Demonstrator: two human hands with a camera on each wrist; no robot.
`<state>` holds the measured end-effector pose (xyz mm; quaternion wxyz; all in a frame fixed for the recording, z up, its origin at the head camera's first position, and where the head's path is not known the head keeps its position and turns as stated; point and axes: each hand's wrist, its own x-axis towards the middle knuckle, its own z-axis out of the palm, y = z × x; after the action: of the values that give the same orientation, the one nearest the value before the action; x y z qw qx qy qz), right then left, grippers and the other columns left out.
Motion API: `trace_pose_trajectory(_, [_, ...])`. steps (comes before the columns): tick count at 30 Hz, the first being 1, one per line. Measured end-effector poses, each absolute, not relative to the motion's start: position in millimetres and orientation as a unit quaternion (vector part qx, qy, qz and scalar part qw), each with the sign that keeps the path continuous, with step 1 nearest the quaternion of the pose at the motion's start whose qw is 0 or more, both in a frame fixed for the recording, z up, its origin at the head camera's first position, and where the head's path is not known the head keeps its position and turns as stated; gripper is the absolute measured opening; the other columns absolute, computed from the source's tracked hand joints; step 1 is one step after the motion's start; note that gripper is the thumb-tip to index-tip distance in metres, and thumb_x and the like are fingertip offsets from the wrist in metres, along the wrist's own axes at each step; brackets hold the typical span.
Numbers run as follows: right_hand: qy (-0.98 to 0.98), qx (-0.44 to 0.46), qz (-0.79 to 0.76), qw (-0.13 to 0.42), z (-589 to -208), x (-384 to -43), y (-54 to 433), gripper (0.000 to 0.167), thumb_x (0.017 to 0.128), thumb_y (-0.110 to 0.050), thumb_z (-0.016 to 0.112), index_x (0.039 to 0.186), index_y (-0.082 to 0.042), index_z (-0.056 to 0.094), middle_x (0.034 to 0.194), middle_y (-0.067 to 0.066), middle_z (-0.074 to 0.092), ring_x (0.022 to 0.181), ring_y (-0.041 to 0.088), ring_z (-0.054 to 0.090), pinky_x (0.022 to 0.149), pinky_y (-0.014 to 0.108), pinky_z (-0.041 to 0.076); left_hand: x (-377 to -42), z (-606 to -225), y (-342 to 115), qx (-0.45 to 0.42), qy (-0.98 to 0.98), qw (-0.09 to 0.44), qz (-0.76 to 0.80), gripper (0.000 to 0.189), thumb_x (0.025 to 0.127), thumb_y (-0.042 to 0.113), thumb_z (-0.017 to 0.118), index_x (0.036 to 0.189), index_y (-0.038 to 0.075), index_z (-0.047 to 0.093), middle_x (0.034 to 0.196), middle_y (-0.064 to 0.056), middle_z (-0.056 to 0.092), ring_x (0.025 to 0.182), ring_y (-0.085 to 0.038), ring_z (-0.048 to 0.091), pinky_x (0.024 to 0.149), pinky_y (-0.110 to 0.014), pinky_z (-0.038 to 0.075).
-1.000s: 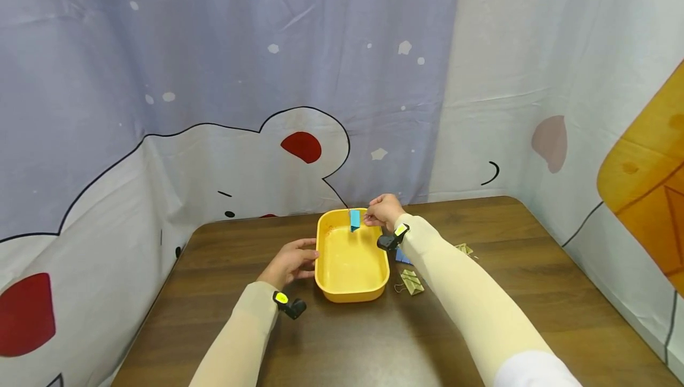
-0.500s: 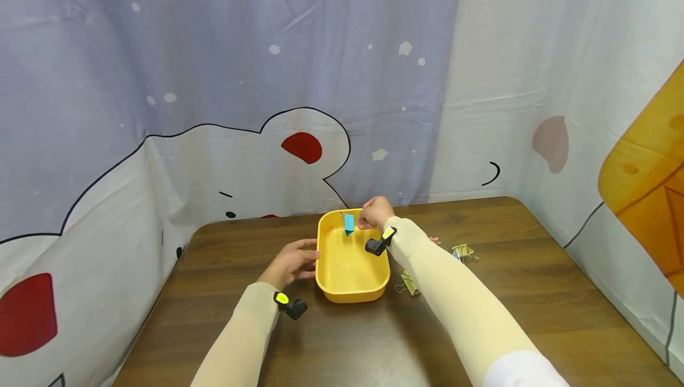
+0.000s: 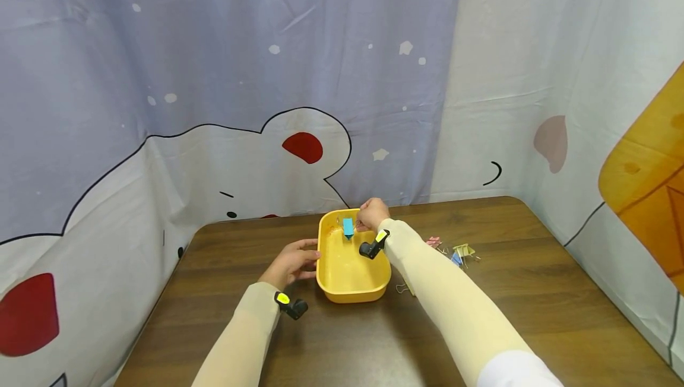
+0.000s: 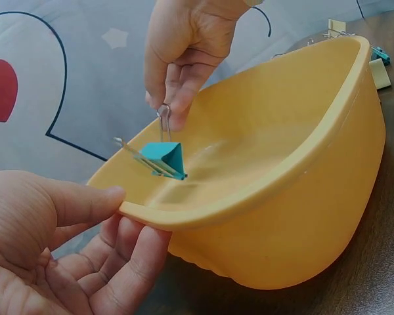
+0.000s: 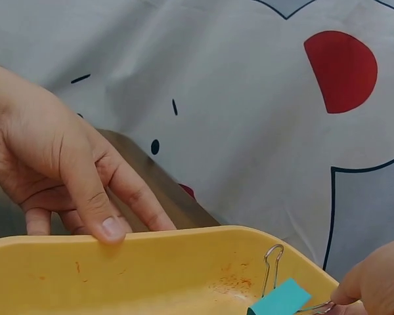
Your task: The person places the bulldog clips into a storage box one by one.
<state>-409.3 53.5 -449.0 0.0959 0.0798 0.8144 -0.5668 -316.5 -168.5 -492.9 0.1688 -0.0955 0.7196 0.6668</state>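
A yellow plastic basin [image 3: 350, 293] stands on the wooden table. My left hand [image 3: 291, 262] grips its left side; the left wrist view shows the thumb [image 4: 92, 205] at the rim and the fingers against the outer wall. Over the far end of the basin my right hand [image 3: 373, 215] pinches one wire handle of a turquoise binder clip [image 4: 164, 157]. The clip hangs from that handle, and its other handle sticks out to the side. Reddish specks [image 5: 233, 279] mark the basin's inner wall.
Right of the basin lie a pink binder clip [image 3: 433, 241], a yellow binder clip [image 3: 464, 250] and a blue binder clip [image 3: 456, 259]. Another clip [image 3: 409, 289] is mostly behind my right forearm. A printed curtain [image 3: 374, 108] hangs behind the table [image 3: 240, 244].
My right hand has shifted left and slightly down with the turquoise binder clip, further over the basin. Pink and blue clips now show beside the forearm. My left hand stays put.
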Motion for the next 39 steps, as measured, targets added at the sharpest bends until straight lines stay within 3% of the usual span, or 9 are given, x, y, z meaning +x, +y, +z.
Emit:
trace_pose_trajectory(5, [0.808, 0.082, -0.578, 0.082, -449.0, -406.8, 50.0, 0.024, 0.084, 0.013, 0.064, 0.105, 0.003, 0.057, 0.077, 0.018, 0.069, 0.057, 0.023, 0.070, 0.080, 0.047, 0.060, -315.9, -493.0, -167.3, -0.096, 0.718, 0.165, 0.669, 0.048, 0.099, 0.005, 0.062, 0.146, 0.006, 0.051, 0.117, -0.022, 0.064, 0.091, -0.025, 0.067, 0.076, -0.041, 0.062])
trace_pose_trajectory(12, [0.805, 0.080, -0.584, 0.069, -447.0, -403.7, 49.6, 0.024, 0.082, 0.014, 0.065, 0.102, 0.003, 0.057, 0.072, 0.015, 0.067, 0.055, 0.019, 0.068, 0.063, 0.034, 0.062, -315.3, -493.3, -166.5, -0.104, 0.717, 0.162, 0.670, 0.047, 0.099, 0.006, 0.063, 0.145, 0.008, 0.052, 0.119, -0.021, 0.064, 0.092, -0.026, 0.068, 0.076, -0.041, 0.061])
trace_pose_trajectory(18, [0.791, 0.071, -0.603, 0.075, -441.5, -403.4, 64.5, 0.019, 0.086, 0.011, 0.063, 0.103, 0.003, 0.058, 0.079, 0.017, 0.068, 0.059, 0.021, 0.070, 0.069, 0.038, 0.062, -314.7, -493.2, -166.0, -0.100, 0.718, 0.165, 0.669, 0.048, 0.100, 0.006, 0.062, 0.146, 0.008, 0.051, 0.122, -0.022, 0.063, 0.095, -0.027, 0.068, 0.078, -0.041, 0.061])
trace_pose_trajectory(29, [0.775, 0.053, -0.625, 0.070, -423.3, -406.6, 114.5, 0.016, 0.091, 0.006, 0.057, 0.107, 0.006, 0.057, 0.093, 0.025, 0.068, 0.064, 0.024, 0.070, 0.067, 0.036, 0.062, -316.4, -491.7, -168.4, -0.101, 0.723, 0.164, 0.663, 0.049, 0.099, 0.007, 0.063, 0.146, 0.008, 0.051, 0.117, -0.021, 0.063, 0.084, -0.022, 0.065, 0.074, -0.038, 0.062])
trace_pose_trajectory(39, [0.791, 0.055, -0.605, 0.072, -428.3, -404.5, 154.3, 0.017, 0.092, 0.005, 0.055, 0.109, 0.008, 0.054, 0.094, 0.025, 0.067, 0.062, 0.021, 0.069, 0.065, 0.034, 0.062, -316.1, -492.2, -166.4, -0.107, 0.718, 0.168, 0.667, 0.050, 0.099, 0.007, 0.064, 0.147, 0.008, 0.050, 0.122, -0.023, 0.062, 0.092, -0.027, 0.066, 0.076, -0.040, 0.062])
